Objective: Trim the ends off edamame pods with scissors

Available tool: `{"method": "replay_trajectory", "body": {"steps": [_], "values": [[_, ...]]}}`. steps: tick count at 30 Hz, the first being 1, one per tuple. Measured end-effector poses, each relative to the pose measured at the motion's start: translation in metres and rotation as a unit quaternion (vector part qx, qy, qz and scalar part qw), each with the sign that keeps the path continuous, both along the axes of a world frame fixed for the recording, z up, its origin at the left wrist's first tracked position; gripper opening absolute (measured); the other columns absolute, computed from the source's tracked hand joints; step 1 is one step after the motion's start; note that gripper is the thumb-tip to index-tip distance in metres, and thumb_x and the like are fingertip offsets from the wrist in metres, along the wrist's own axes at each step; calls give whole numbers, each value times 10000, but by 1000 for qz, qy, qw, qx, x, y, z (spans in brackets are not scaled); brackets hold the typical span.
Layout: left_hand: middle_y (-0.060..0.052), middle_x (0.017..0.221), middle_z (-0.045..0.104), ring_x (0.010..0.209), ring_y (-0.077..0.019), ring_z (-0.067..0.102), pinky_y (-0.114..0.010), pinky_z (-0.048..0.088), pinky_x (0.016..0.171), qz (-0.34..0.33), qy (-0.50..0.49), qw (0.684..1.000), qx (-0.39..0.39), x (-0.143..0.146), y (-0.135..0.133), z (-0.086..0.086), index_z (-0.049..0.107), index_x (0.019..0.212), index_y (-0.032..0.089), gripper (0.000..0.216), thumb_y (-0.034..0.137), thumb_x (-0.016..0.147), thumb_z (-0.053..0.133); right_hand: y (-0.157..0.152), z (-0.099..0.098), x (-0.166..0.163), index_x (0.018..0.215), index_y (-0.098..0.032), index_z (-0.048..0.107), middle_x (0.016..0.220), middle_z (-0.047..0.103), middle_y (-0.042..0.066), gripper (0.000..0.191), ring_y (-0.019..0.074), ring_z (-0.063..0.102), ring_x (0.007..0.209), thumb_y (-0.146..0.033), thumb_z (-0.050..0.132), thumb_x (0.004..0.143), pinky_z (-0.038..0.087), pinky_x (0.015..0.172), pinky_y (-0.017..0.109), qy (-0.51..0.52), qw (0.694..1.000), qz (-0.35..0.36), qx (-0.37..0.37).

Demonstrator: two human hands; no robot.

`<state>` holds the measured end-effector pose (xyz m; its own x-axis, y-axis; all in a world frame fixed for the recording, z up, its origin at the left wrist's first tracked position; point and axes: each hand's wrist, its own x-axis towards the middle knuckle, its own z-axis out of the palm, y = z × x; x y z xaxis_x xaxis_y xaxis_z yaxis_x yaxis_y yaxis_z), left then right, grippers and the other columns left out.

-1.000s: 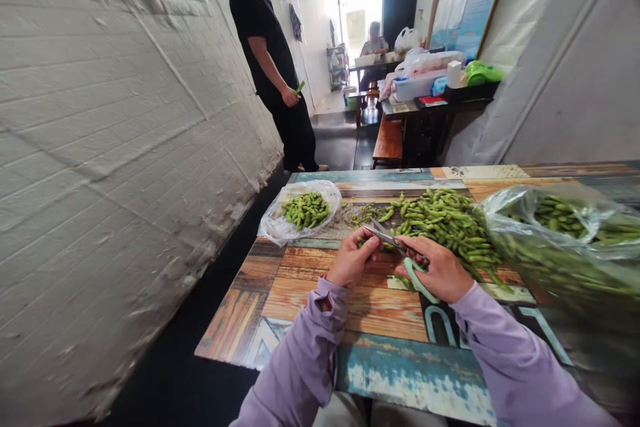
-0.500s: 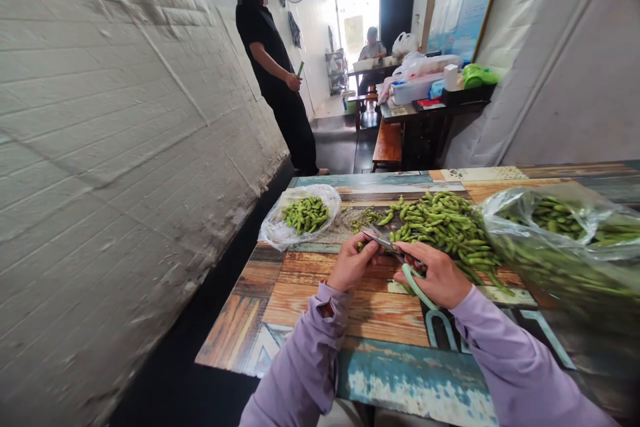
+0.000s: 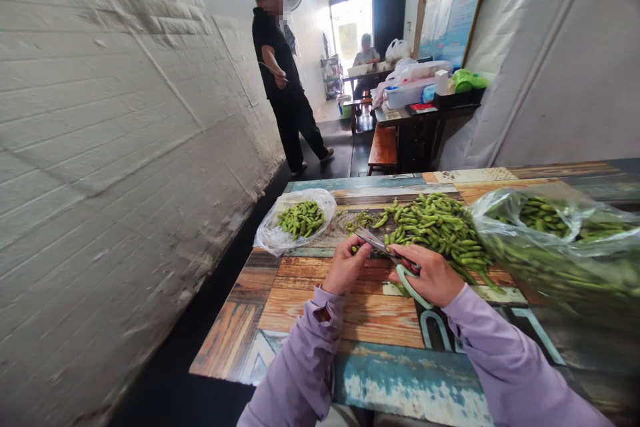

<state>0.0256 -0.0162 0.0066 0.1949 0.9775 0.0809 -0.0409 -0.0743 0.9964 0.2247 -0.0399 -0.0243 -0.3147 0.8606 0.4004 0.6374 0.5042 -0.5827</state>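
- Painted plank table [image 3: 310,310] fills the foreground of a narrow room, with a white brick wall [image 3: 125,147] running along its left.
- Left hand [image 3: 345,268] rests on the table, its fingers pinched shut on a green pod [image 3: 355,249]; most of the pod is hidden.
- Right hand [image 3: 433,277] is curled through the green handles of the scissors [image 3: 391,255], gripping them.
- Scissor blades point left and meet the pod at the left fingertips; how far apart they stand is unclear.
- A pile [image 3: 435,227] of pods lies just beyond both hands.
- One small bag [image 3: 297,220] of pods sits near the left edge, and a big bag [image 3: 560,247] sits on the right.
- Beyond the table, a person [image 3: 283,73] in black stands by the wall.
- Another person [image 3: 367,53] sits far back, past a bench [image 3: 384,147].
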Motion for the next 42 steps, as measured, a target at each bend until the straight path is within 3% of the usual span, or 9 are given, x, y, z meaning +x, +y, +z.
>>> {"method": "replay_trajectory", "body": {"steps": [5, 8, 11, 20, 26, 31, 37, 42], "values": [[44, 556, 467, 490, -52, 360, -183, 276, 473, -1, -18, 999, -28, 1, 0, 1, 598, 716, 141, 271, 398, 703, 683, 1, -1, 0, 1156, -205, 623, 1096, 679, 76, 443, 227, 645, 977, -399, 635, 758, 514, 877, 357, 12, 1000, -11, -7], [62, 554, 451, 444, -38, 330, -168, 220, 414, 8, -93, 991, -94, 1, 2, 0, 564, 779, 153, 275, 377, 685, 692, 3, -1, 1, 1141, -230, 635, 1095, 687, 60, 424, 235, 648, 997, -406, 631, 756, 521, 872, 349, 38, 997, -64, -5], [45, 606, 525, 433, -45, 368, -156, 190, 375, 3, -169, 975, -141, 0, 3, 0, 514, 809, 173, 268, 338, 673, 674, 4, 1, 2, 1151, -207, 631, 1084, 687, 78, 455, 239, 655, 971, -412, 638, 745, 535, 839, 333, 55, 992, -113, 0], [3, 681, 609, 452, -46, 428, -144, 242, 368, -1, -220, 963, -158, 2, 0, 5, 510, 815, 155, 269, 261, 634, 677, -2, 1, -5, 1226, -220, 544, 953, 640, 55, 512, 178, 620, 778, -413, 635, 760, 529, 766, 334, 9, 999, -28, -11], [24, 647, 582, 441, -32, 411, -146, 213, 367, -9, -197, 970, -142, 4, -2, 4, 536, 817, 149, 307, 318, 641, 723, 0, -4, -4, 1223, -247, 539, 962, 623, 44, 506, 164, 611, 747, -413, 643, 757, 528, 716, 306, 3, 1000, -13, -2], [79, 532, 479, 416, -35, 395, -142, 219, 374, 8, -194, 969, -153, 5, -1, 0, 499, 796, 170, 349, 293, 594, 756, -1, -1, -5, 1246, -264, 520, 1042, 617, 56, 517, 181, 615, 846, -392, 645, 762, 522, 771, 309, 6, 1000, 10, 15], [12, 676, 610, 456, -46, 432, -142, 246, 382, 0, -209, 967, -142, 1, 0, 0, 495, 819, 169, 316, 286, 625, 715, -3, 4, -4, 1234, -245, 535, 992, 625, 56, 512, 173, 608, 772, -410, 643, 761, 522, 735, 314, 3, 999, -32, 17], [35, 638, 574, 461, -43, 424, -141, 254, 394, -7, -215, 967, -138, 2, -3, 5, 523, 834, 166, 302, 281, 633, 718, -4, 6, -5, 1224, -252, 543, 940, 625, 40, 503, 168, 605, 761, -406, 641, 755, 519, 721, 307, -4, 1000, -22, 8]]}}
